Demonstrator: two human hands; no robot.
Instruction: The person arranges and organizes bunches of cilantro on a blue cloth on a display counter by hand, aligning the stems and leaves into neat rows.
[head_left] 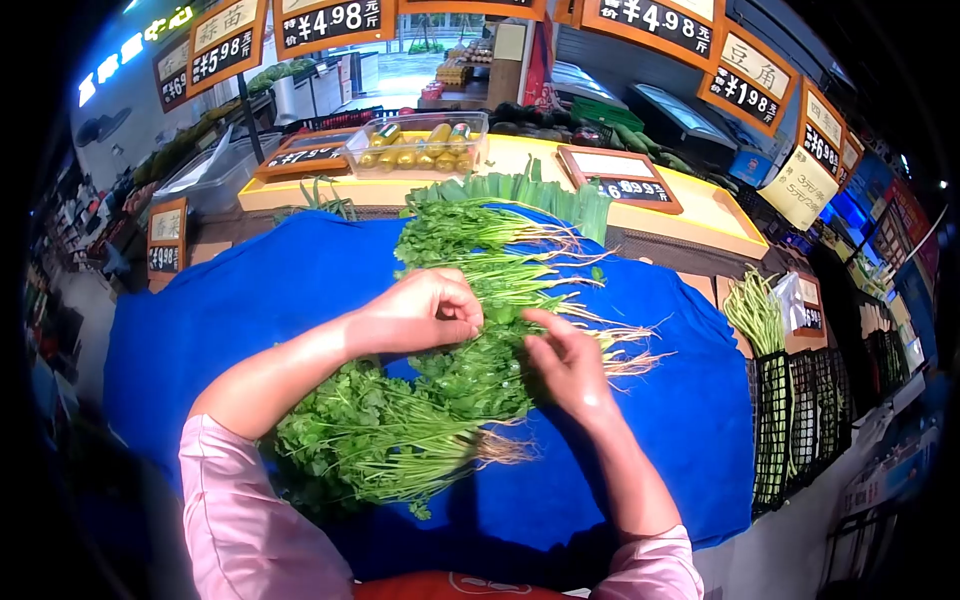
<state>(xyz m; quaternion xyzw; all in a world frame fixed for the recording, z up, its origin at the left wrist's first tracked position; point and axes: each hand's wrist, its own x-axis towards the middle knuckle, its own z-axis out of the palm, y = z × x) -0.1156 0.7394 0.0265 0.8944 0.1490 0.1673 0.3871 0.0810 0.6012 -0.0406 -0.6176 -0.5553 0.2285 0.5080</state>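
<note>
Bunches of coriander (pixel 500 270) with pale thin roots lie in a row on a blue cloth (pixel 660 430), roots to the right. My left hand (pixel 432 312) is over the middle bunches, its fingers curled to the thumb in a pinch; whatever is between the fingertips is too small to make out. Opposite it, my right hand (pixel 570 362) is at the right side of the leaves, near the roots, with index finger and thumb apart. A separate coriander pile (pixel 375 435) lies nearer to me, below my left forearm, its roots also pointing right.
Long flat green leaves (pixel 540 197) lie behind the coriander. A clear plastic box (pixel 420 145) of yellow-wrapped items stands on the yellow-edged shelf beyond. Right of the cloth, a black mesh crate (pixel 800 415) stands beside long green beans (pixel 757 310). Orange-framed price signs (pixel 660 25) hang overhead.
</note>
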